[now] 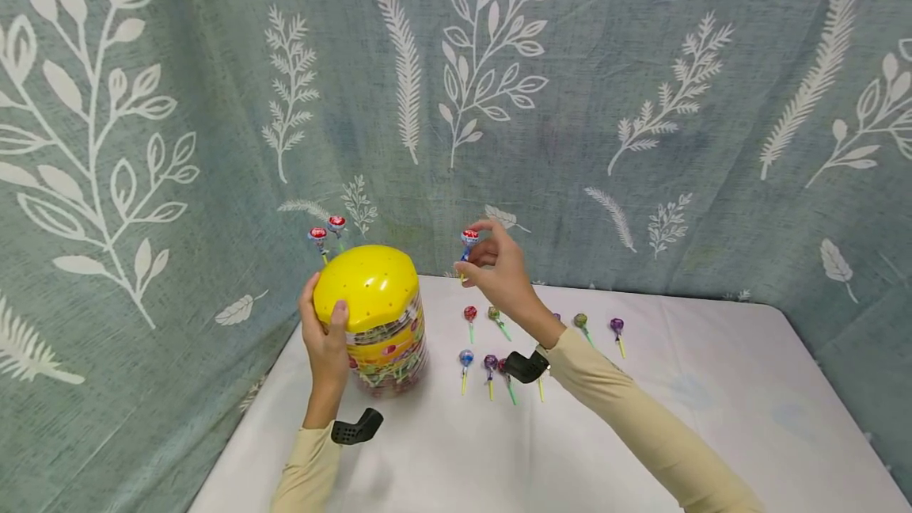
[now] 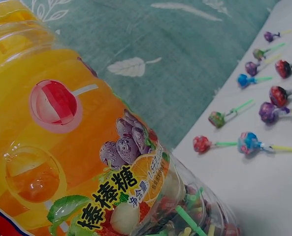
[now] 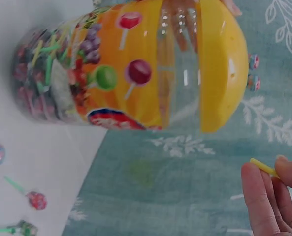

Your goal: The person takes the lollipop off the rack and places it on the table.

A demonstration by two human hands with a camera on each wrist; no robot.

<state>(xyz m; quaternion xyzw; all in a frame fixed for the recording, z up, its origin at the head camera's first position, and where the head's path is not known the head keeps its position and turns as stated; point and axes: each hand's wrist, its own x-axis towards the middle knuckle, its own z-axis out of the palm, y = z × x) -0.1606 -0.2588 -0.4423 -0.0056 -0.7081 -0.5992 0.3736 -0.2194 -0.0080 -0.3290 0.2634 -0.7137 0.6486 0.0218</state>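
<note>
My left hand (image 1: 326, 339) grips a clear plastic lollipop jar (image 1: 388, 351) by its domed yellow lid (image 1: 366, 283), thumb on the near face and fingers round the left side. The lid has small holes, and the jar tilts a little. Two lollipops (image 1: 317, 236) with red and white tops stand up behind the lid's far left edge. To the right of the jar, my right hand (image 1: 499, 264) is raised and pinches a lollipop (image 1: 468, 239) with a red and white top and blue wrapper. Its yellow stick (image 3: 264, 167) points out between thumb and fingers in the right wrist view.
Several wrapped lollipops lie in loose rows on the white tabletop (image 1: 712, 386), among them a blue one (image 1: 466, 358), a red one (image 1: 470, 313) and a purple one (image 1: 617, 326). Many more fill the jar's bottom. A patterned green-grey curtain (image 1: 570, 141) hangs behind the table.
</note>
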